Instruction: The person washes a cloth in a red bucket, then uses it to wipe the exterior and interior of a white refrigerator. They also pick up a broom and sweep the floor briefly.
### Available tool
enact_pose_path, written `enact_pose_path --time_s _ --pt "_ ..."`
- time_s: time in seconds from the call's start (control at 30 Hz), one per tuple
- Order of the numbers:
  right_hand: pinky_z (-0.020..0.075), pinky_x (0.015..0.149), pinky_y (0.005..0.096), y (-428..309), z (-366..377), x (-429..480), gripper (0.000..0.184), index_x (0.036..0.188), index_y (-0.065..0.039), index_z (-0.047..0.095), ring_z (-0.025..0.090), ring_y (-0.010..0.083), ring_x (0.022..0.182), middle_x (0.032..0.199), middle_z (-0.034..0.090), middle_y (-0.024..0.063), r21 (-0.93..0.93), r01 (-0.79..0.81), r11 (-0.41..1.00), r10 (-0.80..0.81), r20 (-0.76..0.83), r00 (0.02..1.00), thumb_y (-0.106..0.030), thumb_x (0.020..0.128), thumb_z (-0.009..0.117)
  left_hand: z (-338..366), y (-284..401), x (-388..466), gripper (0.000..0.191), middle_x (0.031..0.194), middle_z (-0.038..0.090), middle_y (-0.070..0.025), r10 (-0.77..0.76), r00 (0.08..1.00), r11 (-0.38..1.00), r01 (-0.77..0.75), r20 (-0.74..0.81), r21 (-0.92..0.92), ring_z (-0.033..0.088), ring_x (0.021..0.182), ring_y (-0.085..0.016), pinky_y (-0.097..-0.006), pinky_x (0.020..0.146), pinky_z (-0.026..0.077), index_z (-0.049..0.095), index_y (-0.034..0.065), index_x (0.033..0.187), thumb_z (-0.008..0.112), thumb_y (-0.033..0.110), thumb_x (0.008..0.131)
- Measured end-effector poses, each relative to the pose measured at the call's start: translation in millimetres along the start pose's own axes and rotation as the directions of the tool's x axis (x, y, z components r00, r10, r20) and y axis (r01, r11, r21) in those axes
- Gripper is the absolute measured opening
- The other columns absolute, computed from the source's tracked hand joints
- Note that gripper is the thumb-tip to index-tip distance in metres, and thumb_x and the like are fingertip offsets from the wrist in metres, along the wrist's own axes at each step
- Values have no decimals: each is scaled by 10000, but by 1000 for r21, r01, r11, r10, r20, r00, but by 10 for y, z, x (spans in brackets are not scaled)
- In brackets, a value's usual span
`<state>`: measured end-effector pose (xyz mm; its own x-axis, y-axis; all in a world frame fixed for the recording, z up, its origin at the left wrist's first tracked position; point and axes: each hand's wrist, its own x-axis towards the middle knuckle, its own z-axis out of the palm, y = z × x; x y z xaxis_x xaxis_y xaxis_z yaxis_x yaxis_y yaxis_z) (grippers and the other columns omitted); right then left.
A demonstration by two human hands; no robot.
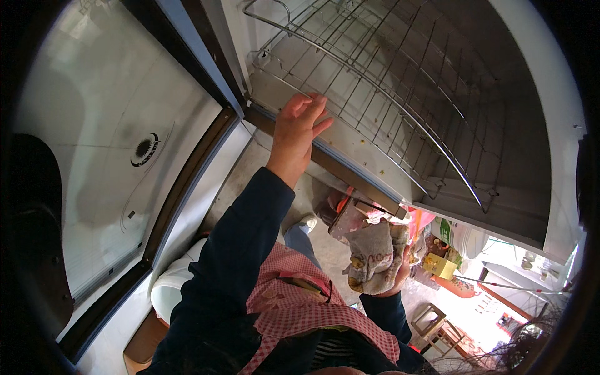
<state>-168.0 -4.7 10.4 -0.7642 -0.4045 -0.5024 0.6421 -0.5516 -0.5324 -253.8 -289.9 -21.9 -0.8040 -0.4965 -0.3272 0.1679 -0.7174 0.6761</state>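
Observation:
A chrome wire rack (pixel 356 70) spans the inside of a white cabinet (pixel 560 187). My left hand (pixel 295 133) reaches up to the rack's lower front wire, its fingers curled at the wire and one digit sticking out to the side. In my right hand (pixel 402 276) is a bunched, stained grey cloth (pixel 375 258), held low beside my checked apron (pixel 300 300). The cloth covers most of that hand's fingers. Yellowish crumbs (pixel 362 141) and other specks lie on the cabinet floor (pixel 347 129) in front of the rack.
To the left stands a dark-framed panel (pixel 187 197) with a pale inner face. Below are a white bucket (pixel 171 290), a brown box (pixel 145 340) and my shoe (pixel 308 223). A yellow box (pixel 439 266), a white tub (pixel 468 241) and a wooden stool (pixel 429 321) stand at right.

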Motion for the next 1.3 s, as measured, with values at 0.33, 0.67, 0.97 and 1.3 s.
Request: enact_pose_path --time_s 0.33,0.67,0.97,1.3 --pt "421 926 506 -49 26 65 650 1315 -59 397 498 353 1121 1256 497 160 2 -10 1000 10 31 999 -540 878 408 129 79 11 183 1069 577 -113 31 999 994 -27 33 -101 606 959 -247 -370 848 503 507 89 968 629 157 849" --pt "365 985 501 -83 -86 100 721 1348 -50 334 451 362 1171 1325 418 188 17 -80 997 79 76 994 -537 841 492 174 196 -20 470 1069 541 -84 14 997 998 -8 82 -69 583 940 -181 -336 854 475 392 80 1201 656 107 814" --pt "352 1005 389 74 -88 158 638 1301 2 372 466 281 1163 1262 473 159 -281 -39 959 33 -26 999 -455 871 490 100 246 -6 444 1132 537 -122 -43 995 999 42 91 17 572 1023 -236 -356 904 452 399 60 1210 618 102 826" --pt "336 1018 361 -39 6 139 655 1320 24 341 454 260 1189 1300 451 159 -244 -136 960 150 41 988 -429 874 498 77 128 31 461 1111 544 -170 -52 995 999 52 79 8 573 1029 -275 -396 906 456 367 84 1250 581 116 844"
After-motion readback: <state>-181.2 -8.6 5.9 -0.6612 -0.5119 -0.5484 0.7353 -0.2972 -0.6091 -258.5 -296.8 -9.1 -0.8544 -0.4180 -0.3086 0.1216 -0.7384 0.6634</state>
